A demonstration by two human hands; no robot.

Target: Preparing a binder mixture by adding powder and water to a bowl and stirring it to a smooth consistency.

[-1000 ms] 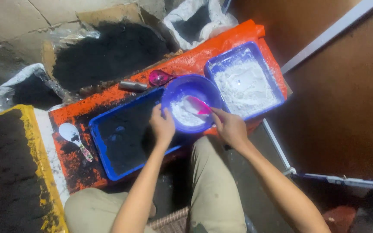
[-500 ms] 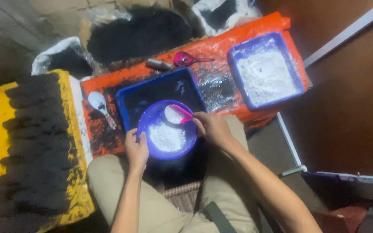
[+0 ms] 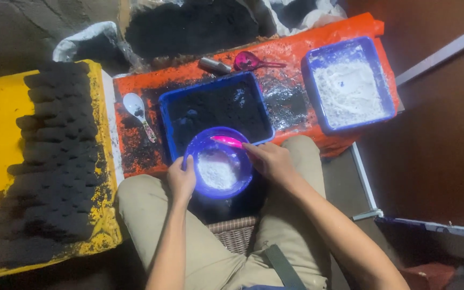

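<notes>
Both hands busy: my left hand (image 3: 181,180) grips the round purple plastic bowl (image 3: 218,162) of white powder, right hand (image 3: 270,161) clamps a pink plastic spoon (image 3: 226,141) over it.

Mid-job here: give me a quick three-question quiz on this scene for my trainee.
1. True or false: the left hand grips the rim of the purple bowl.
2. What does the right hand hold? A) pink spoon B) white spoon C) metal cylinder
3. Fill in: the blue tray behind the bowl holds ____ powder.

Key: 1 true; 2 A; 3 black.
</notes>
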